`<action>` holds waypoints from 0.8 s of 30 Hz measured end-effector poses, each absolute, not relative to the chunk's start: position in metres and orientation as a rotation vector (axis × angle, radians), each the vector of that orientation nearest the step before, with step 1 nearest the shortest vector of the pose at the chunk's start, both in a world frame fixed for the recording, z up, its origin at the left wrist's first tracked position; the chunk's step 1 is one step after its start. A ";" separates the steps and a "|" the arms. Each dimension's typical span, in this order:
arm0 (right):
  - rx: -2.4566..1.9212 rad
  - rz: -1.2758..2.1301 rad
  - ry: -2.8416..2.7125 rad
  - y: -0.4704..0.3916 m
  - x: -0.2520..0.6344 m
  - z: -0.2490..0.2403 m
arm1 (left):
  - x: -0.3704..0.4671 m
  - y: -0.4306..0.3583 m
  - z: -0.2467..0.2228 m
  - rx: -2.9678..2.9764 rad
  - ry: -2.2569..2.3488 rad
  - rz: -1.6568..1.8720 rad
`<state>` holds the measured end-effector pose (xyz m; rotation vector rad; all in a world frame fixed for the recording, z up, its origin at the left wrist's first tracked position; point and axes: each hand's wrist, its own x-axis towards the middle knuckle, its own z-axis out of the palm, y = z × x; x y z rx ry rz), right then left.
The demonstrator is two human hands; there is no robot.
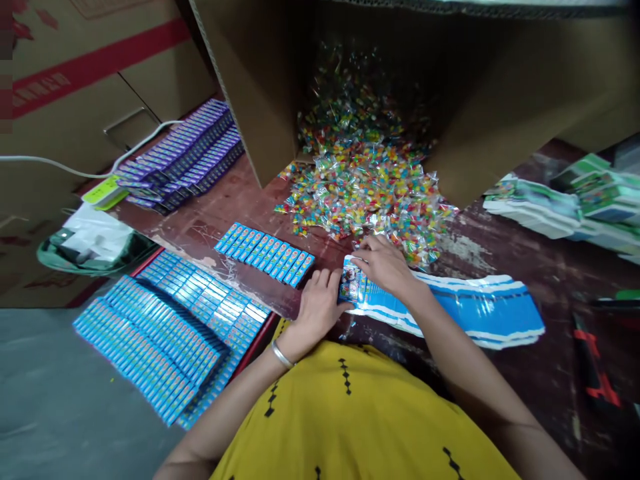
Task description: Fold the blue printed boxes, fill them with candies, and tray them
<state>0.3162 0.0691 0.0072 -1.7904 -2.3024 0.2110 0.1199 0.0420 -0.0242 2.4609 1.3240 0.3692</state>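
1. Left hand (319, 303) and right hand (387, 265) both touch the small blue printed card packet (351, 281), in front of the brown open cardboard carton (267, 107). Left thumb sits at its lower edge, right fingers at its upper edge. Firm grip or light press: can't tell.
2. Probably braced from both sides so it won't slide.
3. Packet lies picture side up, long axis toward carton mouth.
4. Long overlapping strip of flat blue cardboard pieces (480, 307) runs rightward across carton's front; overlap likely leaves each edge reachable.
5. Clear bags of multicoloured candy (350, 187) spill from carton mouth, presumably for easy reach.
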 end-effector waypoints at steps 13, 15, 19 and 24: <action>-1.457 1.156 -1.204 0.049 0.295 0.029 | 0.120 0.047 0.013 1.785 1.122 0.834; -1.346 1.210 -1.275 0.041 0.292 0.032 | 0.115 0.054 0.019 1.489 0.949 0.815; -1.254 1.282 -1.481 0.032 0.293 0.041 | 0.105 0.060 0.023 1.064 0.669 0.716; -1.221 1.599 -1.648 0.040 0.304 0.061 | 0.101 0.052 0.020 1.051 0.650 0.580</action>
